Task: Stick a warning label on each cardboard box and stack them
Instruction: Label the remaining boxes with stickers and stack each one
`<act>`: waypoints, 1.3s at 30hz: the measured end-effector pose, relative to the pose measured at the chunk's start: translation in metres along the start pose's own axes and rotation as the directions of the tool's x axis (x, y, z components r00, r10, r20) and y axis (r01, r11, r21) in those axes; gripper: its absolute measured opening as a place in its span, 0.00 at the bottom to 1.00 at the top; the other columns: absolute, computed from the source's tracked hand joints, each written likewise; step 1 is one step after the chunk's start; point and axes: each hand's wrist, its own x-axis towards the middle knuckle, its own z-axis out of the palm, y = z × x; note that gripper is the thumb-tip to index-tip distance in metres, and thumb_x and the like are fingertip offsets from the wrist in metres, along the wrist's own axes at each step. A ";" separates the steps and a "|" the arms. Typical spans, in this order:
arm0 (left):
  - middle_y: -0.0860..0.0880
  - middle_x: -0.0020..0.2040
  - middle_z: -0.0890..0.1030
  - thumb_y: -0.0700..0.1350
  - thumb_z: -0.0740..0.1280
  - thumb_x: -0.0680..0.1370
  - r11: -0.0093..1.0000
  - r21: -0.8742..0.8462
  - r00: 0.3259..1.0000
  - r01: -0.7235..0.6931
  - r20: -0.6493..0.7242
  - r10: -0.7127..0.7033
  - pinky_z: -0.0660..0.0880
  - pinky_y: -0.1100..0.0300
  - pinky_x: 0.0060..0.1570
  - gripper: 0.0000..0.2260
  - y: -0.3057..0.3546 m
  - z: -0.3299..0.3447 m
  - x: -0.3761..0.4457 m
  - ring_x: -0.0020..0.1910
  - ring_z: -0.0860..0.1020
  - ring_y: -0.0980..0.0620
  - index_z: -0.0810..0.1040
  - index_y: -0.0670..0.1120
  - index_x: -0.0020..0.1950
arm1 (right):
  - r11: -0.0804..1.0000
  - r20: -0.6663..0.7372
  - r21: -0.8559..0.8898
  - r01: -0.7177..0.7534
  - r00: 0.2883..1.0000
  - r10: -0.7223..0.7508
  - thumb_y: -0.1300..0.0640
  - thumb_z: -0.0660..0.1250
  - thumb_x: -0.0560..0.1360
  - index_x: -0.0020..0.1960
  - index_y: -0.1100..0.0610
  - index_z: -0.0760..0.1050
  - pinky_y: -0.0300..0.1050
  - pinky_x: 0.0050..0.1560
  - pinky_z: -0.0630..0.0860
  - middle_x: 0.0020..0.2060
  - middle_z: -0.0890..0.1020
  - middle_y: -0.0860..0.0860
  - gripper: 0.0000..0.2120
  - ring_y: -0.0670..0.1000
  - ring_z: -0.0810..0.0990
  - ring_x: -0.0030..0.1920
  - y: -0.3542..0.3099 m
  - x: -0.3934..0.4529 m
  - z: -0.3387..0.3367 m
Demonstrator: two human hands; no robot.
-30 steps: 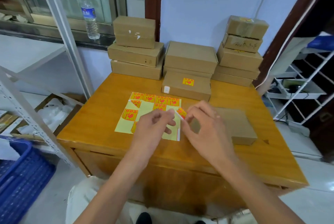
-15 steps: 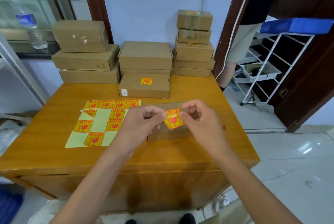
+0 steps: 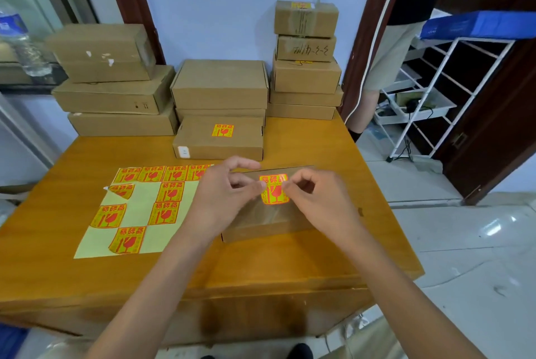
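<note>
A yellow warning label (image 3: 274,189) with red print is held over the flat cardboard box (image 3: 269,219) lying near the table's front right. My left hand (image 3: 223,196) pinches the label's left edge and my right hand (image 3: 316,202) pinches its right edge. Whether the label touches the box top I cannot tell. To the left lies the pale yellow label sheet (image 3: 139,207) with several labels left on it. Behind it sits a labelled box (image 3: 220,138).
Three stacks of cardboard boxes (image 3: 116,80) (image 3: 220,86) (image 3: 306,60) line the wall at the back of the wooden table (image 3: 290,266). A water bottle (image 3: 20,39) stands on the sill at left. A person (image 3: 385,62) and a white rack (image 3: 435,97) are at right.
A label was peeled off the sheet and both hands carried it right, over the flat box. The view swung to the right.
</note>
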 end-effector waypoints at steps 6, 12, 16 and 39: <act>0.61 0.39 0.85 0.53 0.74 0.76 0.910 0.406 0.986 -0.089 -0.093 0.138 0.79 0.59 0.44 0.10 -0.011 0.012 0.003 0.41 0.81 0.62 0.81 0.57 0.57 | 0.969 0.028 -0.245 0.030 0.999 -0.024 0.46 0.72 0.75 0.36 0.48 0.79 0.45 0.37 0.67 0.28 0.76 0.41 0.11 0.43 0.74 0.32 0.007 0.013 0.010; 0.61 0.37 0.81 0.51 0.72 0.78 0.855 0.502 0.972 -0.129 -0.106 0.209 0.81 0.54 0.42 0.12 -0.014 0.015 0.009 0.39 0.81 0.59 0.77 0.58 0.61 | 0.940 -0.001 -0.338 0.039 0.999 -0.042 0.44 0.71 0.75 0.34 0.46 0.75 0.52 0.54 0.70 0.29 0.75 0.41 0.14 0.44 0.75 0.38 0.009 0.021 0.019; 0.60 0.38 0.81 0.51 0.72 0.78 0.850 0.511 0.969 -0.131 -0.114 0.218 0.81 0.53 0.42 0.12 -0.017 0.017 0.012 0.39 0.80 0.58 0.78 0.57 0.61 | 0.936 -0.021 -0.351 0.031 0.999 -0.041 0.42 0.72 0.75 0.32 0.45 0.72 0.53 0.56 0.69 0.28 0.71 0.42 0.17 0.43 0.73 0.39 0.007 0.022 0.021; 0.55 0.57 0.77 0.56 0.71 0.77 0.778 0.605 0.933 -0.169 -0.156 0.324 0.71 0.55 0.59 0.15 -0.036 0.023 0.011 0.59 0.71 0.53 0.79 0.54 0.62 | 0.858 0.027 -0.463 0.224 0.971 -0.239 0.40 0.69 0.77 0.56 0.43 0.76 0.47 0.52 0.68 0.47 0.73 0.40 0.12 0.46 0.71 0.53 0.023 0.021 0.016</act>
